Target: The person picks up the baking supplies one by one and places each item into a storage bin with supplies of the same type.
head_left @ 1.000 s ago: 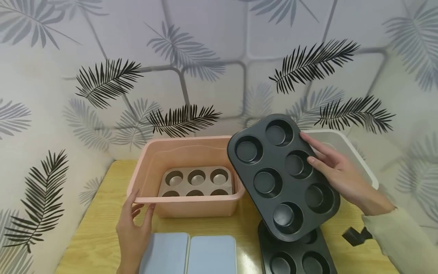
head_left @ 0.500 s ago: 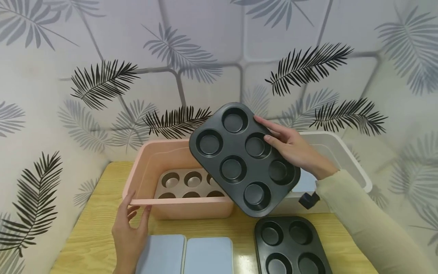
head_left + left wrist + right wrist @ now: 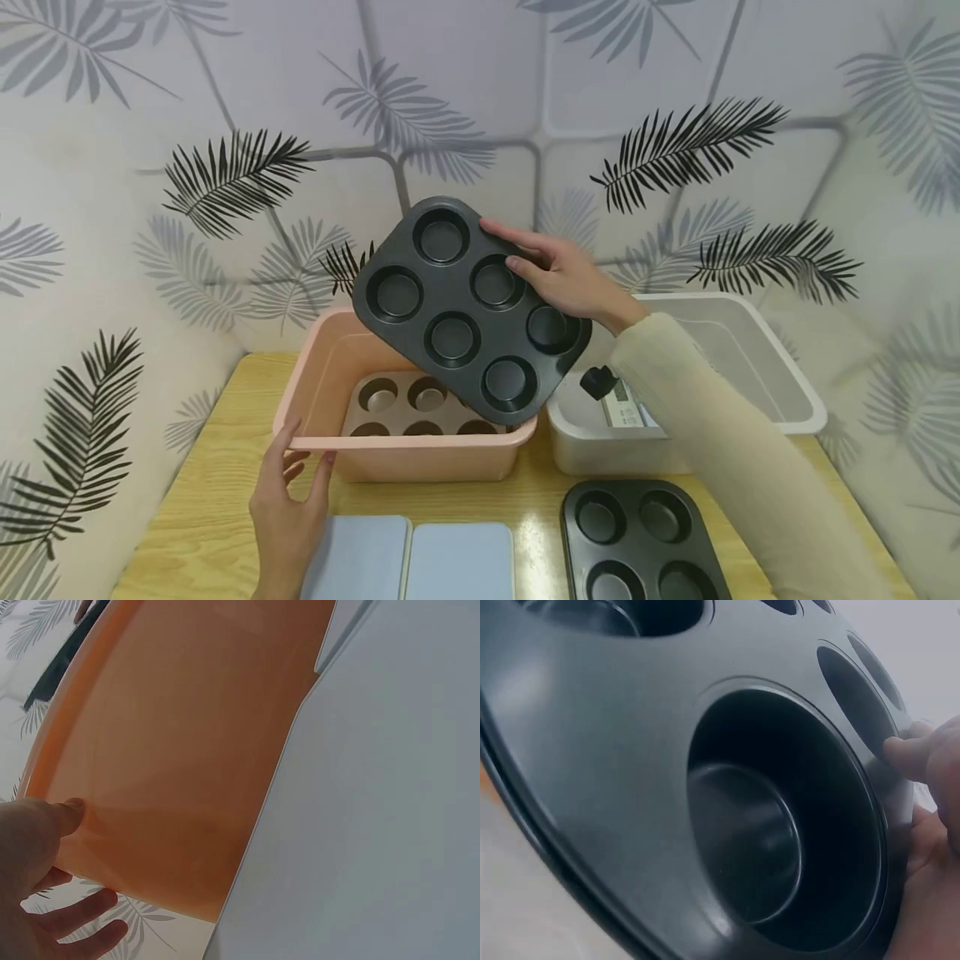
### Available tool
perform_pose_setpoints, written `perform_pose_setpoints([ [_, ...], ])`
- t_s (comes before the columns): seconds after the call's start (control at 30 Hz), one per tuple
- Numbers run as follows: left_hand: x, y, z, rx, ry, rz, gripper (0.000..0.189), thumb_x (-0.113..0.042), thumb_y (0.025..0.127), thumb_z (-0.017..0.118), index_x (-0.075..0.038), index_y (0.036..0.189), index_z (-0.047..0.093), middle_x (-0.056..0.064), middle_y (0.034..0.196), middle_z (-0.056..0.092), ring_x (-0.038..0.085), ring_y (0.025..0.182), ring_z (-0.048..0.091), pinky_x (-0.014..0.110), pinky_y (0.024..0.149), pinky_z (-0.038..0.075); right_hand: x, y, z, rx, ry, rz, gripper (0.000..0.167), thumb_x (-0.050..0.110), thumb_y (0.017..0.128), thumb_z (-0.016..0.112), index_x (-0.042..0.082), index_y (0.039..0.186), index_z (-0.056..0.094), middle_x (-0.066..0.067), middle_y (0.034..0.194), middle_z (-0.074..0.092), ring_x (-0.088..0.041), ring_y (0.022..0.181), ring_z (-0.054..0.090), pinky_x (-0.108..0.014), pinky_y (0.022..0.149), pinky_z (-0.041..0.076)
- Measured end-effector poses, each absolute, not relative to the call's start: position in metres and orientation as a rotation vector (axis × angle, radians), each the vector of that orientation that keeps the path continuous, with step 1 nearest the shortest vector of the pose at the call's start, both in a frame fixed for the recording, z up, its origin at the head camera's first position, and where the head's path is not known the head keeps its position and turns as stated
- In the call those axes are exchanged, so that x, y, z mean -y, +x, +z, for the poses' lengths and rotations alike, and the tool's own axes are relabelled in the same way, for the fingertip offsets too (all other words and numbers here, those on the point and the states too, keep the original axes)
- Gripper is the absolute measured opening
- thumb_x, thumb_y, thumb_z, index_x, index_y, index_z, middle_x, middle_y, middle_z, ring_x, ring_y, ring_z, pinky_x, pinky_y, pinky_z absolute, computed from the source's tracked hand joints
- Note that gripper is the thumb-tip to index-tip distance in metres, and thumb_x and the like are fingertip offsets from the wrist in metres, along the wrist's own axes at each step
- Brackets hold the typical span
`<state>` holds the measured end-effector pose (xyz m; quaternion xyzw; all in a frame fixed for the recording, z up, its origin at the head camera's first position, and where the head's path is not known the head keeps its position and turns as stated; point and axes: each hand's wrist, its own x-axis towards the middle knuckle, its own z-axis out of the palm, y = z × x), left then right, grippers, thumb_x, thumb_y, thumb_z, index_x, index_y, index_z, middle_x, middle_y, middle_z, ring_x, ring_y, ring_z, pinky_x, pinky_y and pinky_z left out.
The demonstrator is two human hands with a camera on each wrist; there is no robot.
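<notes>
My right hand (image 3: 562, 279) grips one long edge of a dark six-cup muffin pan (image 3: 468, 292), thumb on the top face beside a cup. The pan is tilted in the air over the right part of a pink plastic bin (image 3: 427, 460). Inside the bin lies a champagne-coloured muffin pan (image 3: 401, 396), partly hidden by the dark one. My left hand (image 3: 288, 508) holds the bin's front left corner at the rim; in the left wrist view its thumb (image 3: 71, 816) presses the outer wall. A cup of the dark pan fills the right wrist view.
A second dark muffin pan (image 3: 637, 533) lies at the front right of the wooden table (image 3: 202, 508). Two light blue flat rectangular items (image 3: 461, 562) lie side by side at the front. A white bin (image 3: 806, 404) at the right holds a small boxy item (image 3: 621, 407).
My right hand has carried the dark muffin pan left and upward, from beside the white bin to over the pink bin. My left hand has stayed at the pink bin's corner.
</notes>
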<state>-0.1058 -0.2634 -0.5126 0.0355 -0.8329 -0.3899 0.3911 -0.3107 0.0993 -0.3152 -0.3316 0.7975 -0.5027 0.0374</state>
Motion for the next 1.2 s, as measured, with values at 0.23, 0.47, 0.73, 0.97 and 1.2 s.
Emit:
perform_pose_setpoints([
  [0.23, 0.264, -0.106, -0.512, 2.127, 0.096, -0.968, 0.075, 0.005, 0.089, 0.086, -0.014, 0.157, 0.061, 0.015, 0.148, 0.07, -0.021, 0.111, 0.056, 0.0, 0.094, 0.047, -0.055, -0.321, -0.311, -2.424, -1.217, -1.452, 0.054, 0.011, 0.115, 0.054, 0.03, 0.165, 0.05, 0.005, 0.171, 0.05, -0.014, 0.152, 0.055, -0.036, 0.125, 0.046],
  [0.47, 0.261, -0.107, -0.512, 2.114, 0.08, -1.003, 0.073, 0.006, 0.089, 0.086, -0.012, 0.156, 0.061, 0.017, 0.149, 0.069, -0.02, 0.112, 0.056, 0.002, 0.096, 0.049, -0.028, -0.328, -0.321, -2.536, -1.332, -1.222, 0.055, 0.009, 0.113, 0.058, 0.03, 0.164, 0.053, -0.005, 0.142, 0.075, -0.008, 0.061, 0.047, -0.026, 0.073, 0.047],
  [0.73, 0.262, -0.106, -0.513, 2.129, 0.081, -0.959, 0.075, 0.005, 0.089, 0.086, -0.014, 0.157, 0.06, 0.014, 0.15, 0.069, -0.021, 0.112, 0.055, 0.0, 0.095, 0.046, -0.016, -0.33, -0.339, -2.548, -1.286, -1.003, 0.055, 0.015, 0.114, 0.057, 0.04, 0.163, 0.051, -0.001, 0.157, 0.065, -0.012, 0.051, 0.026, -0.029, 0.06, 0.039],
  [0.97, 0.264, -0.105, -0.513, 2.131, 0.077, -0.949, 0.075, 0.005, 0.089, 0.086, -0.013, 0.157, 0.06, 0.014, 0.15, 0.069, -0.022, 0.112, 0.055, 0.0, 0.096, 0.046, -0.001, -0.329, -0.348, -2.52, -1.392, -0.892, 0.055, 0.009, 0.113, 0.058, 0.03, 0.163, 0.054, -0.011, 0.145, 0.072, -0.009, 0.065, 0.042, -0.031, 0.078, 0.044],
  [1.2, 0.264, -0.106, -0.513, 2.146, 0.097, -0.957, 0.075, 0.005, 0.089, 0.087, -0.013, 0.157, 0.06, 0.013, 0.15, 0.069, -0.023, 0.112, 0.054, -0.001, 0.096, 0.046, 0.008, -0.329, -0.359, -2.483, -1.406, -0.775, 0.056, 0.008, 0.112, 0.058, 0.03, 0.164, 0.053, -0.021, 0.12, 0.076, -0.01, 0.054, 0.031, -0.026, 0.063, 0.037],
])
